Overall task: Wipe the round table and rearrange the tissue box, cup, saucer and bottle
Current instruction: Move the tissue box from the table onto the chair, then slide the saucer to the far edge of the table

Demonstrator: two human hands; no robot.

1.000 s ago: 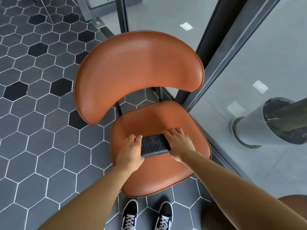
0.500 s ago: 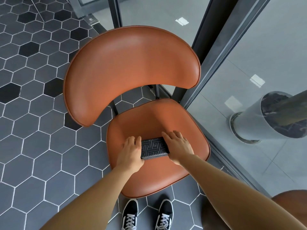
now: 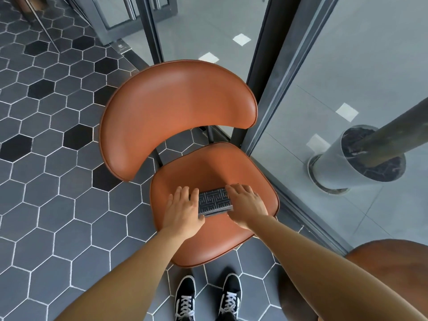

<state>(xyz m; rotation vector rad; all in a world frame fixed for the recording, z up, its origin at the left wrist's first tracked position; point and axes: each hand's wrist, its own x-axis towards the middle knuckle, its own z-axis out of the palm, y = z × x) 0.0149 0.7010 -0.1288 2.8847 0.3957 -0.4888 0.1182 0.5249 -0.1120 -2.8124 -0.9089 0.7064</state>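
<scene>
The tissue box (image 3: 214, 201), dark with a pale maze pattern, lies flat on the seat of an orange chair (image 3: 208, 246). My left hand (image 3: 184, 209) presses against its left end, fingers stretched forward beside it. My right hand (image 3: 246, 205) covers its right end, fingers lying over the top corner. The box is held between both hands and touches the seat. A curved brown edge at the bottom right is the round table (image 3: 391, 262). Cup, saucer and bottle are out of view.
The chair's curved backrest (image 3: 178, 112) rises beyond the seat. A dark metal frame with glass panes (image 3: 275, 93) runs close along the chair's right side, with a grey pillar (image 3: 361, 158) behind the glass. My black shoes (image 3: 185, 300) stand on hexagon floor tiles (image 3: 58, 181).
My view has tilted, so the chair sits lower and further right in frame. Both hands stay at the box's ends on the seat, with the fingers lying flatter than before.
</scene>
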